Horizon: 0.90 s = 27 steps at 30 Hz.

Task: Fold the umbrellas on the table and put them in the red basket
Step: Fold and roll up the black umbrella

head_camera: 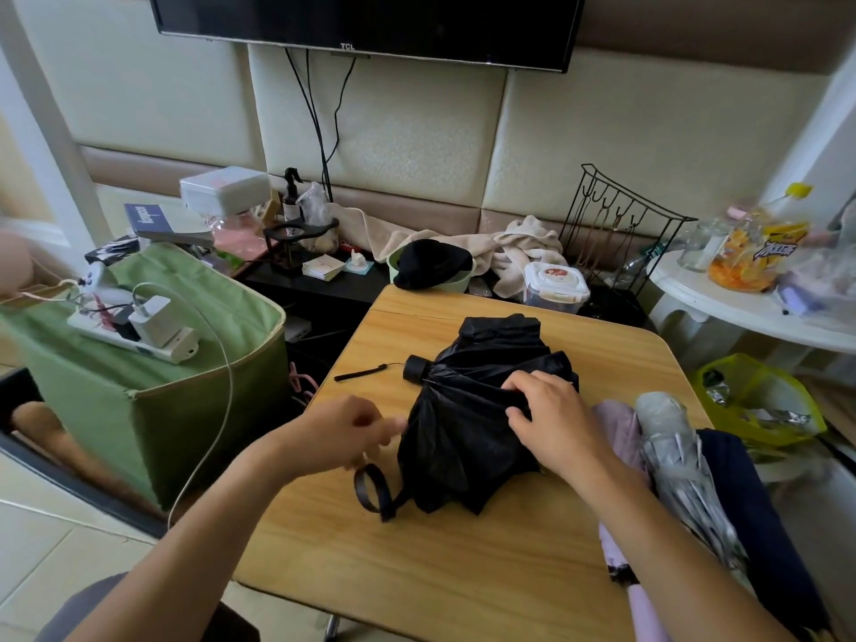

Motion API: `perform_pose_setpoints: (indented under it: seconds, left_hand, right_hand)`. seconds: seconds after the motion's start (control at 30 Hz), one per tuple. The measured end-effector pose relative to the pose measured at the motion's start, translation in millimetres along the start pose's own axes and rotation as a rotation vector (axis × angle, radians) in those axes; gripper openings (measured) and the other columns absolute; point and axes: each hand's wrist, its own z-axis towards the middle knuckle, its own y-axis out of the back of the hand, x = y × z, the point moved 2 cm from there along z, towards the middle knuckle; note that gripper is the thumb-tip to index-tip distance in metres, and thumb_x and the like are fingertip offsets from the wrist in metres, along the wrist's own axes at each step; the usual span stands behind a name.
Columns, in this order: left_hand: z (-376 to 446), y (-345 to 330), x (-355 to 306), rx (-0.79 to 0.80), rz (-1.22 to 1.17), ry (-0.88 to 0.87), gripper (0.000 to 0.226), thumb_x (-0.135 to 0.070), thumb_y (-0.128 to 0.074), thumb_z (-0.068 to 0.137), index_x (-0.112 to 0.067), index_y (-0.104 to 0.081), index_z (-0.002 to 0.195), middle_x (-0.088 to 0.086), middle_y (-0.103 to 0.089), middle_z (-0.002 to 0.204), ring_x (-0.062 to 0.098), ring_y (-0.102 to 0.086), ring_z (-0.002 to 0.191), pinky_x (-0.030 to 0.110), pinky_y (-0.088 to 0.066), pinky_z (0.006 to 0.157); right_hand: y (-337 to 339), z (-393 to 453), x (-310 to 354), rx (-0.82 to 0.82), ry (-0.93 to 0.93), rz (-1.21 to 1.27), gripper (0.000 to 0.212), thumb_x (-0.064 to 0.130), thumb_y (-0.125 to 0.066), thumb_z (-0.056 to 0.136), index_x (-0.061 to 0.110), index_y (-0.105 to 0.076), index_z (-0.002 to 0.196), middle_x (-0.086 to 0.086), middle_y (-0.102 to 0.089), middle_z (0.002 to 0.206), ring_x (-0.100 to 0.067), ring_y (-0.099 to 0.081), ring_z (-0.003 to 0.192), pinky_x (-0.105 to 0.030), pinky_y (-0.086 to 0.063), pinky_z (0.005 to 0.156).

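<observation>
Cluttered room w/ padded wall panels and a TV up top; a wooden worktop (463, 558) sits centre frame. On it lies the black umbrella (468, 410), collapsed but loose, canopy panels bunched and unrolled. Its long axis runs roughly from the handle (413, 368) at far left toward the near right, so it lies diagonal across the person's front. Wrist cord (359, 373) trails left off the handle. Closure strap (373, 488) loops off the near-left edge of the canopy.

Right hand (551, 424) rests on top of the canopy, fingers curled into the fabric folds and pinching a pleat, approx mid-length. Left hand (343, 435) is just left of the canopy, blurred; its fingers look loosely curled, and whether they pinch the strap or anything else I can't tell.

Key relation: strap sits just below the left hand, nearer to it than to the right. So, as a judgement, the right pins the pleats while the left takes the strap round.

More umbrellas (667, 437) are piled at the worktop's right edge, touching the right forearm. No red basket in view.
</observation>
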Motion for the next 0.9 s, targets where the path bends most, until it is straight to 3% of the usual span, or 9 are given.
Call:
perform_pose_setpoints:
  seconds: [0.07, 0.1, 0.2, 0.3, 0.43, 0.57, 0.73, 0.83, 0.9]
  left_hand:
    - [2.4, -9.6, -5.1, -0.001, -0.012, 0.121, 0.070, -0.072, -0.041, 0.095, -0.010, -0.074, 0.096, 0.009, -0.078, 0.088, 0.027, -0.072, 0.074, 0.030, -0.058, 0.068]
    - [3.3, -14.6, -7.1, 0.020, -0.021, 0.146, 0.075, -0.075, -0.043, 0.092, -0.007, -0.074, 0.093, 0.010, -0.078, 0.084, 0.025, -0.070, 0.066, 0.029, -0.056, 0.064]
    - [3.0, -23.9, -9.9, 0.080, -0.069, 0.112, 0.051, -0.054, -0.070, 0.092, -0.004, -0.070, 0.081, 0.007, -0.071, 0.069, 0.015, -0.059, 0.057, 0.022, -0.044, 0.054]
    - [-2.3, -9.5, -9.0, 0.147, -0.171, 0.125, 0.031, -0.039, -0.077, 0.090, -0.011, -0.075, 0.078, 0.000, -0.070, 0.069, 0.010, -0.059, 0.061, 0.021, -0.040, 0.055]
    - [-10.1, 16.5, -3.6, 0.180, -0.241, 0.119, 0.026, -0.038, -0.073, 0.092, -0.013, -0.080, 0.091, 0.001, -0.073, 0.076, 0.010, -0.058, 0.063, 0.019, -0.041, 0.056]
    - [-12.2, 21.6, -3.8, 0.169, -0.361, 0.086, 0.024, -0.024, -0.067, 0.099, -0.009, -0.063, 0.117, 0.007, -0.076, 0.086, 0.015, -0.064, 0.066, 0.021, -0.045, 0.055]
    - [-11.9, 31.6, 2.6, 0.143, -0.400, 0.041, 0.025, -0.020, -0.067, 0.099, -0.014, -0.061, 0.123, 0.005, -0.071, 0.086, 0.017, -0.064, 0.075, 0.027, -0.045, 0.065]
    - [-10.8, 30.8, -0.2, 0.092, -0.361, -0.032, 0.019, -0.014, -0.062, 0.101, -0.021, -0.066, 0.118, 0.009, -0.074, 0.097, 0.018, -0.068, 0.090, 0.031, -0.047, 0.083]
    - [-12.4, 28.4, -2.1, 0.137, -0.271, -0.105, 0.017, -0.016, -0.068, 0.097, -0.023, -0.069, 0.113, 0.004, -0.072, 0.107, 0.019, -0.067, 0.104, 0.033, -0.051, 0.094]
  right_hand:
    - [-1.0, -1.1, 3.4, -0.002, 0.004, 0.015, 0.019, 0.025, -0.065, 0.098, 0.025, -0.062, 0.117, 0.009, -0.059, 0.109, -0.016, -0.055, 0.109, -0.036, -0.051, 0.080]
    - [-1.8, -1.3, 5.6, -0.004, 0.008, 0.029, 0.019, 0.028, -0.066, 0.098, 0.025, -0.061, 0.116, 0.010, -0.057, 0.107, -0.015, -0.054, 0.107, -0.034, -0.050, 0.078]
    - [-5.4, -3.1, 13.8, 0.010, 0.028, 0.034, 0.020, 0.032, -0.068, 0.097, 0.027, -0.058, 0.114, 0.011, -0.055, 0.107, -0.011, -0.052, 0.103, -0.026, -0.039, 0.066]
    - [-8.3, -4.2, 14.5, 0.028, 0.027, -0.029, 0.016, 0.027, -0.065, 0.100, 0.026, -0.058, 0.114, 0.011, -0.053, 0.110, -0.012, -0.052, 0.105, -0.022, -0.032, 0.062]
    - [-12.4, -3.3, 5.7, 0.032, -0.029, -0.029, 0.011, 0.027, -0.065, 0.101, 0.024, -0.054, 0.098, 0.009, -0.049, 0.102, -0.012, -0.049, 0.096, -0.026, -0.033, 0.070]
    - [-14.4, -1.3, 3.1, 0.010, -0.063, -0.013, 0.015, 0.026, -0.060, 0.104, 0.023, -0.052, 0.091, 0.007, -0.052, 0.096, -0.014, -0.049, 0.087, -0.028, -0.033, 0.067]
    - [-12.0, -0.9, 6.0, -0.006, -0.083, 0.008, 0.017, 0.027, -0.051, 0.107, 0.020, -0.052, 0.092, 0.004, -0.054, 0.093, -0.019, -0.053, 0.088, -0.032, -0.036, 0.068]
    - [-10.8, -2.7, 7.6, 0.001, -0.086, 0.026, 0.016, 0.028, -0.051, 0.107, 0.021, -0.053, 0.092, 0.004, -0.054, 0.092, -0.018, -0.051, 0.086, -0.032, -0.035, 0.068]
    - [-9.6, -3.6, 9.4, 0.001, -0.086, 0.031, 0.015, 0.028, -0.052, 0.107, 0.021, -0.054, 0.093, 0.004, -0.053, 0.092, -0.017, -0.050, 0.085, -0.031, -0.034, 0.066]
